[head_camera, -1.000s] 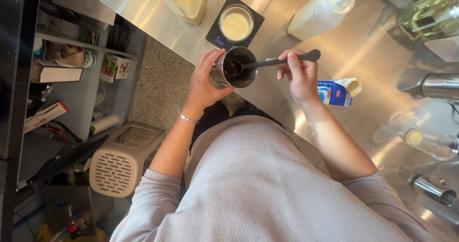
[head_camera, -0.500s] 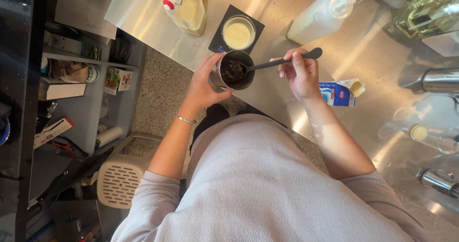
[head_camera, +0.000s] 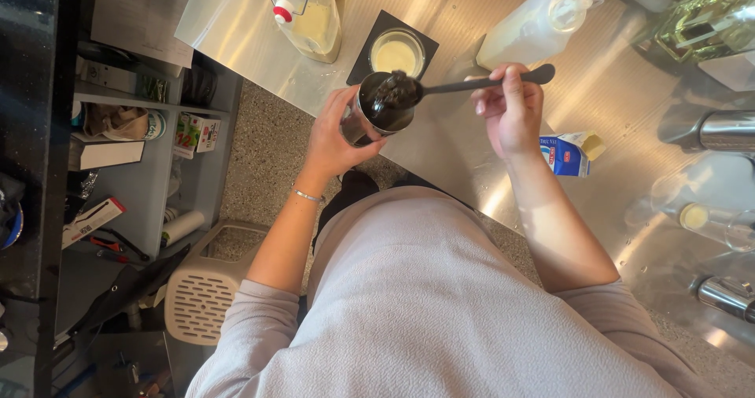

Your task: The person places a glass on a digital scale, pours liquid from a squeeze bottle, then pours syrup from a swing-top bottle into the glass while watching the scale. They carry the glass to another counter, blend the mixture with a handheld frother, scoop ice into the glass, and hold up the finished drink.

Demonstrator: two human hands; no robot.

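Holding the metal cup (head_camera: 376, 108) in our left hand (head_camera: 334, 137) at the bench's near edge, we clasp the dark spoon (head_camera: 464, 86) in our right hand (head_camera: 510, 108). Its bowl sits heaped with dark stuff over the cup's mouth, so we judge the scooping midway: one spoonful is up, and the cup looks far from emptied.

Bright, warm light. Strong glare streaks across the steel counter (head_camera: 629, 91), heaviest toward its right edge. Left shelves (head_camera: 134, 170) dim, shadowed. Focus mostly sharp; slight edge distortion.
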